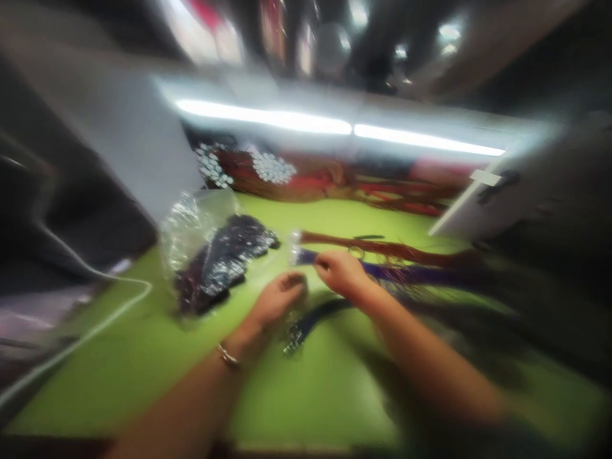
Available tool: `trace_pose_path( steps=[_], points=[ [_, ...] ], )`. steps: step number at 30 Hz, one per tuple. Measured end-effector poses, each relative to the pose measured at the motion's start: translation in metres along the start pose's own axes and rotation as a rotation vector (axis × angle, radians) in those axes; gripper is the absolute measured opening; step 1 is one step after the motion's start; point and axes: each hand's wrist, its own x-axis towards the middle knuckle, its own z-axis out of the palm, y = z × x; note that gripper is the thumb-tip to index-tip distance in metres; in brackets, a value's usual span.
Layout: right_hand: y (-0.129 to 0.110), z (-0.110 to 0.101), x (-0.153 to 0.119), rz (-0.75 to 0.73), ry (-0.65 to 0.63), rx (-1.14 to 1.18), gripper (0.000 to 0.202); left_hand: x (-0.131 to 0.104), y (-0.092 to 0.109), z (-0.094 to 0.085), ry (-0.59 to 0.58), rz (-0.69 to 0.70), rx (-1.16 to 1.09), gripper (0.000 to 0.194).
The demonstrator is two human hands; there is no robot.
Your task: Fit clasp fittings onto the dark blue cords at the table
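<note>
My left hand [281, 298], with a bracelet at its wrist, hovers above the green table with its fingers curled together; whatever they may hold is too blurred to make out. Just right of it, my right hand [342, 273] is closed over the near side of a blue wire bundle [406, 274]. Whether it grips a wire is hidden. White ends [295, 248] show at the left tip of that bundle. Behind it lies a reddish-brown wire bundle [329, 240]. A shorter dark blue bundle [318, 315] with shiny ends [293, 339] curves below my hands.
A clear plastic bag [179, 220] with dark parts [229, 261] lies on the green table [296, 395] to the left. Several red-brown wire bundles with white ends [272, 168] lie at the back under a lit tube [268, 118]. A white cable [95, 328] crosses the left edge.
</note>
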Motion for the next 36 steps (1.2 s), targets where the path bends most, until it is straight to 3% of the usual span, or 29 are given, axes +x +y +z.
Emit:
trace_pose_path(
  steps=[6,13,22,29,36],
  points=[
    [0.007,0.012,-0.037,0.055,0.112,0.173,0.01,-0.005,0.009,0.009,-0.021,-0.121,-0.146,0.033],
    [0.007,0.02,-0.043,0.016,0.21,0.186,0.01,-0.004,0.009,0.007,-0.069,-0.184,-0.18,0.033],
    [0.009,0.021,-0.043,-0.024,0.176,0.041,0.012,-0.004,0.008,0.006,-0.057,-0.178,-0.131,0.033],
    [0.008,0.023,-0.045,-0.09,0.176,-0.069,0.015,-0.003,0.002,0.005,-0.073,-0.09,0.004,0.031],
    [0.008,0.03,-0.046,-0.136,0.132,-0.014,0.021,0.0,-0.007,0.001,-0.109,-0.058,0.11,0.03]
  ],
)
